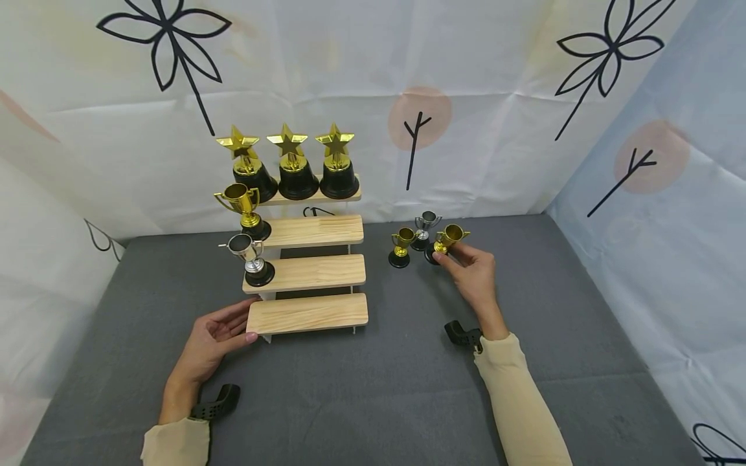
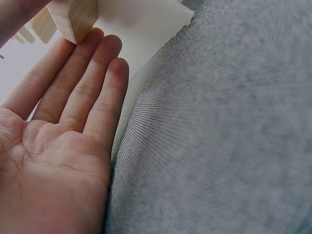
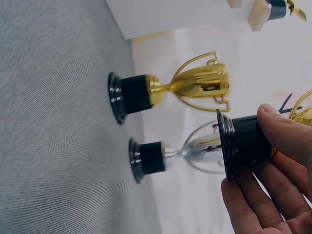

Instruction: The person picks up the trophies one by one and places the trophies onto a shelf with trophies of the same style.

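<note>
My right hand (image 1: 474, 275) pinches a small gold trophy cup (image 1: 449, 236) by its black base, thumb on one side and fingers on the other. In the right wrist view the held cup's base (image 3: 243, 144) hangs apart from the table. Beside it a second gold trophy cup (image 1: 401, 246) and a silver trophy cup (image 1: 426, 225) stand upright on the table. My left hand (image 1: 206, 343) is at the left end of the lowest step of a wooden display stand (image 1: 309, 312). Its straight fingers (image 2: 92, 92) touch the board's corner in the left wrist view.
Three gold star trophies (image 1: 296, 168) line the top step. Below them, at the left ends of two steps, stand a larger gold cup (image 1: 241, 202) and a larger silver cup (image 1: 252, 259). A patterned white cloth (image 1: 466, 155) hangs behind the grey table (image 1: 361, 401).
</note>
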{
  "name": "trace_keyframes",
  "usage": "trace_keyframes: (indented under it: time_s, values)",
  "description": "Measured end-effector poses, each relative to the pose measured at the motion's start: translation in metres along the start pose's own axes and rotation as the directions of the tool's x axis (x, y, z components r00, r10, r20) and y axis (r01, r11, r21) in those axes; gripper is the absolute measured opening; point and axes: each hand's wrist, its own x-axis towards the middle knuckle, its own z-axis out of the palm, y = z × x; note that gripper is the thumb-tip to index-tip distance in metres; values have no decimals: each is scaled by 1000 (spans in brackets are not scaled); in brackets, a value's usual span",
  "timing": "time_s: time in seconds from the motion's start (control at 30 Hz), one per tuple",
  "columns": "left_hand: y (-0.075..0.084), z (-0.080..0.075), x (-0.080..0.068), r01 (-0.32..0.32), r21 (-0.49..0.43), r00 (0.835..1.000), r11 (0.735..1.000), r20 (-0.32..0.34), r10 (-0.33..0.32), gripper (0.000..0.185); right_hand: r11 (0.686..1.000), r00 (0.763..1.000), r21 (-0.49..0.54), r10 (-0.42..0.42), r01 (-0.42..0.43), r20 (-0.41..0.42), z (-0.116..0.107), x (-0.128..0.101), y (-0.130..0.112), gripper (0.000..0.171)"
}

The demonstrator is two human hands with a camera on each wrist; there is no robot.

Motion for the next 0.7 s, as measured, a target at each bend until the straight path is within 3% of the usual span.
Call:
trace_keyframes:
  time_s: [0.53, 0.7]
  values:
    - [1, 0, 0, 0, -18, 1000, 1000, 4, 0, 67, 997, 999, 72, 7, -10, 35, 3, -3, -30, 29]
    - [1, 0, 0, 6, -9, 1000, 1000, 0, -6, 67, 996, 999, 89, 8, -12, 40, 4, -3, -19, 30]
